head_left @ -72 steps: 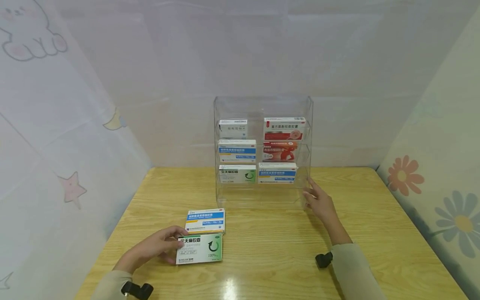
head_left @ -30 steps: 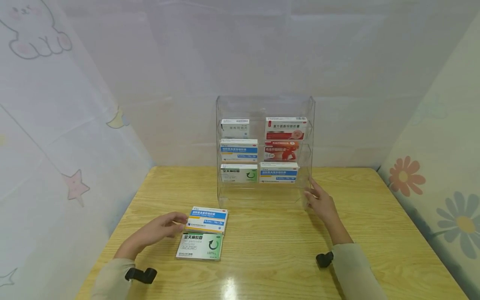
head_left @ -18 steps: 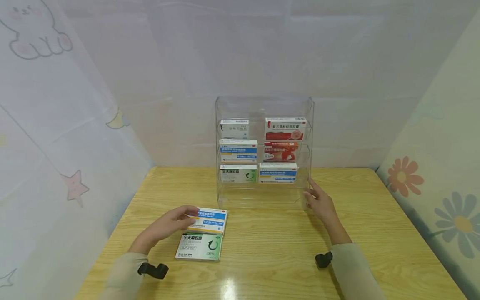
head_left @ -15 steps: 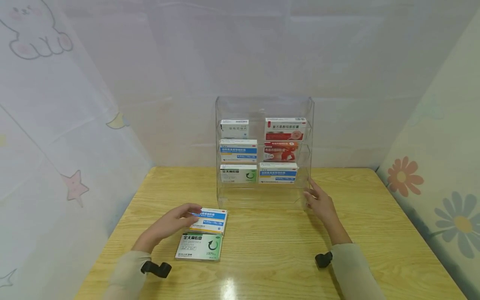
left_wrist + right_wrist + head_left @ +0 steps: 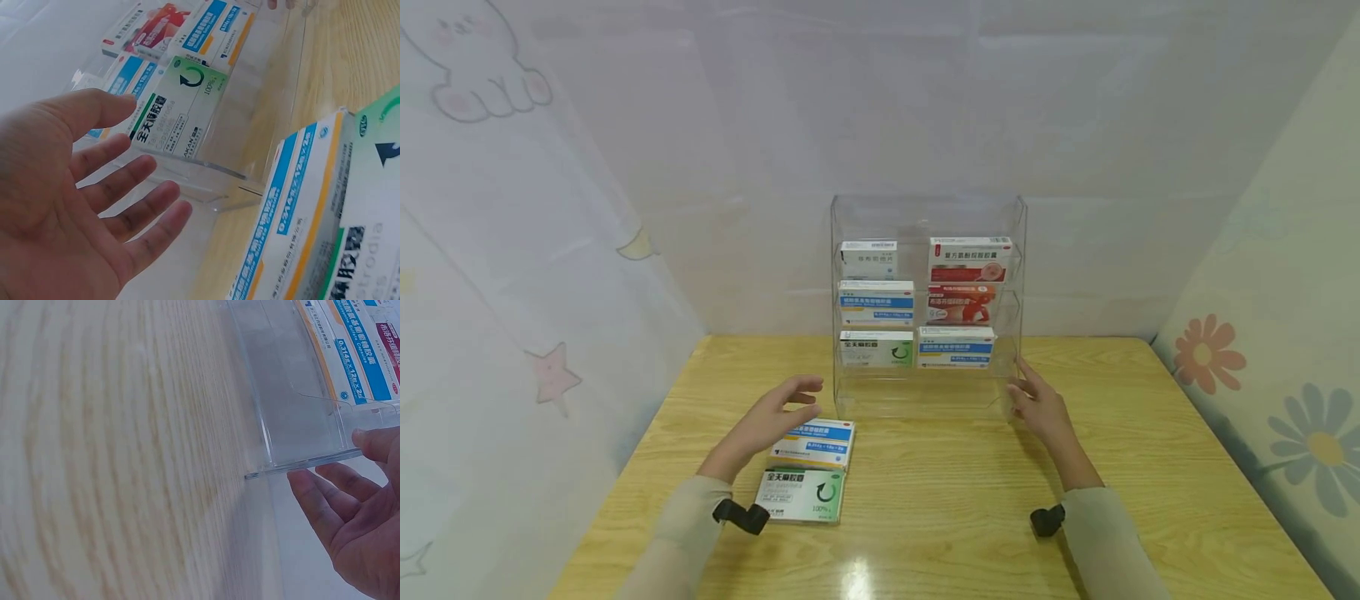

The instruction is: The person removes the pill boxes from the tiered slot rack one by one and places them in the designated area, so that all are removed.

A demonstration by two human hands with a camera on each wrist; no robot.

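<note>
My left hand (image 5: 775, 421) hovers with its fingers spread, holding nothing, over the far left part of a blue-and-white medicine box (image 5: 816, 446). Just nearer lies a green-and-white medicine box (image 5: 801, 496), flat on the table. In the left wrist view the open palm (image 5: 56, 206) faces the clear display rack (image 5: 262, 81), apart from both boxes. At the rack's lower right side, my right hand (image 5: 1041, 408) pinches the side panel. The right wrist view has the thumb (image 5: 375, 445) on the panel's inner side and the fingers (image 5: 319, 503) along its outside.
Medicine boxes fill three tiers of the rack: a white box (image 5: 868, 261) and a red-and-white box (image 5: 970, 260) on top, a blue-and-white box (image 5: 876, 304) and a red box (image 5: 960, 307) below, then a green one (image 5: 876, 350). Patterned cloth (image 5: 925, 108) surrounds the wooden table (image 5: 940, 500).
My left hand has let go of the green-and-white box, passed over the blue-and-white box and moved forward and right toward the rack, without a box. The right hand has stayed at the rack's side.
</note>
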